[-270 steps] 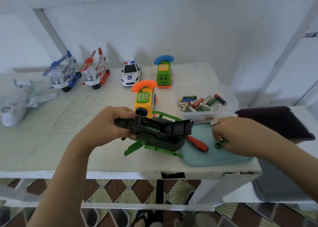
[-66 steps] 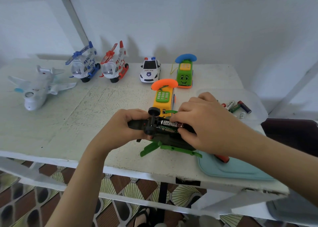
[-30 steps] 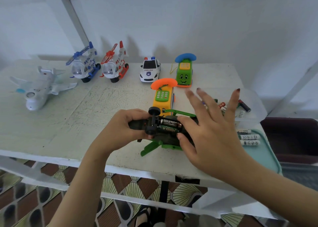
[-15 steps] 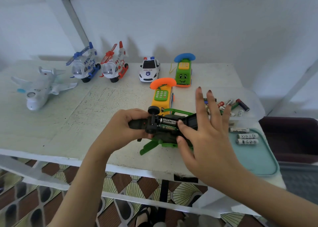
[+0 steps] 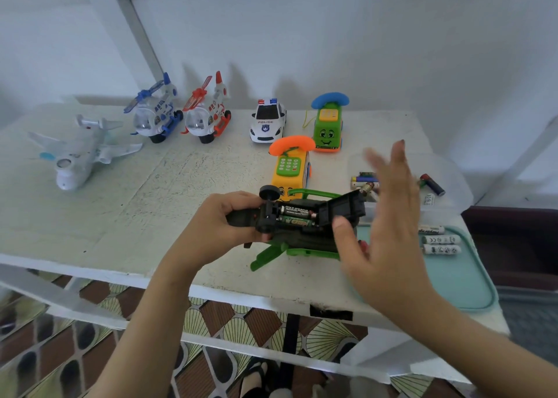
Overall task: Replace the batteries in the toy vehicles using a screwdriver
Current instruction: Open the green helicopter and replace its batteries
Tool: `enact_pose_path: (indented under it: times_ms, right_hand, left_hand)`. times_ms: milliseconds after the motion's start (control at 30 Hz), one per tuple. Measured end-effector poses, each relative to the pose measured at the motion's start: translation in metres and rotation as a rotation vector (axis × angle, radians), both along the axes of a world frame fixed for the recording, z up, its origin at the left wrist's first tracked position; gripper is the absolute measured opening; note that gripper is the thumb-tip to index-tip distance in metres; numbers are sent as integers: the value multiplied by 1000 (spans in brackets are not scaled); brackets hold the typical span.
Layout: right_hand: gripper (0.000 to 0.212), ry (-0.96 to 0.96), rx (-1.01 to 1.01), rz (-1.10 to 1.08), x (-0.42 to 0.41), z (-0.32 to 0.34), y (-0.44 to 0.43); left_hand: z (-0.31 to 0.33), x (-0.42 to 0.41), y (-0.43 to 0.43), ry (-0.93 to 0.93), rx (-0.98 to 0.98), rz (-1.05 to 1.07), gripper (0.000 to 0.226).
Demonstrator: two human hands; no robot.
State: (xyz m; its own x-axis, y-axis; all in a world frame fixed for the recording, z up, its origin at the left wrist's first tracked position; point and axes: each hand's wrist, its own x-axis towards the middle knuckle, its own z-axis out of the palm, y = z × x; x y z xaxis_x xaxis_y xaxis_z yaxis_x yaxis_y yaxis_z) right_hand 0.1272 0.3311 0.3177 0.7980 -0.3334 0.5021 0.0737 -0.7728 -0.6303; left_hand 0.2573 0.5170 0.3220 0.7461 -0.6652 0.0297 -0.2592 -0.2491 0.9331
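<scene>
Black toy vehicle (image 5: 302, 234) gripped in the left hand (image 5: 223, 225) near the table's (image 5: 151, 216) near edge, right hand (image 5: 389, 234) spread wide and empty beside the raised battery door (image 5: 347, 207): best press it squarely down over both seated batteries (image 5: 297, 218) before screwing.

Home: toys (image 5: 267, 122), patterned floor tiles (image 5: 232, 322)
</scene>
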Motion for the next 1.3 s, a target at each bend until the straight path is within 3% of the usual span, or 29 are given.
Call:
enact_pose_path:
  times_ms: [100,167,333,433,567,767,867,1000,1067,1167,1300]
  right_hand:
    - [68,-7,511,40,-1,-5,-1]
    - [60,5,632,82,1,-10,0]
    - [44,-28,135,157,4,-11,2]
    - [45,21,-43,218,7,-10,4]
    - [43,100,-280,245,7,-15,7]
    - [43,113,-332,253,4,-14,7]
    - [43,119,-155,301,3,-8,-3]
    - [34,49,-4,139,5,-1,-32]
    - [24,160,-85,80,4,4,-50]
    - [10,500,-223,84,-3,5,-72]
    - [28,837,-350,98,-12,-2,-75]
  left_hand:
    - [-2,0,1,-11,-8,24,38]
    - [-2,-1,1,-13,-12,27,37]
    - [1,-4,-2,-20,-12,27,50]
    - [2,-5,-2,-21,-18,20,57]
    - [1,-6,-1,-57,12,18,49]
    - [3,-8,0,-82,24,-14,41]
    - [2,-8,0,-62,14,-16,47]
    - [1,-7,2,-57,11,-19,48]
    - [1,-8,3,-62,16,-16,46]
    - [2,-8,2,-69,28,-19,46]
    - [4,-9,2,-55,19,-18,51]
